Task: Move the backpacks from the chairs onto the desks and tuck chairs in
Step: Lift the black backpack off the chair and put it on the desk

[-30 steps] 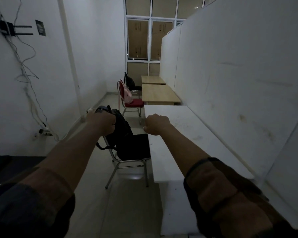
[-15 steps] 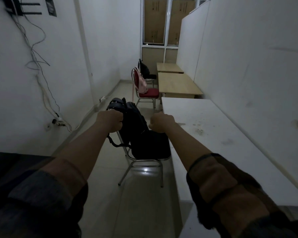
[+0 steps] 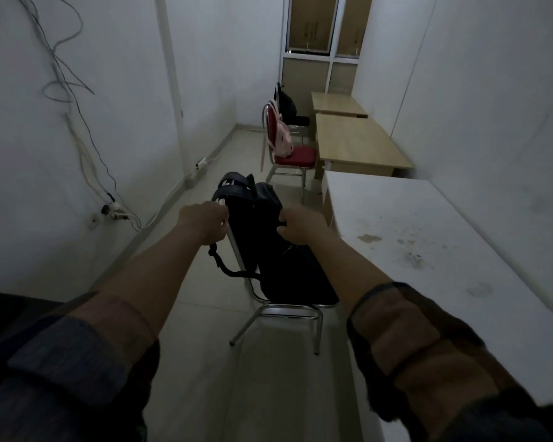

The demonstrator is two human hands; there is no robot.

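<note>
Presently, the black backpack (image 3: 262, 224) sits on the nearest chair (image 3: 278, 311) beside the white counter (image 3: 428, 250). Left hand (image 3: 201, 221) grip clamps the chair-back frame; right hand (image 3: 300, 226) grip clamps the backpack.

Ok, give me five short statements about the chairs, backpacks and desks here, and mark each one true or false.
1. The black backpack sits on the nearest chair. True.
2. The pink backpack lies on the wooden desk. False: it is on the red chair.
3. Both hands are on the black backpack. True: left hand, right hand.
4. The white desk carries a backpack. False: none is on it.
5. The nearest chair is tucked in. False: it stands beside the desk.
</note>
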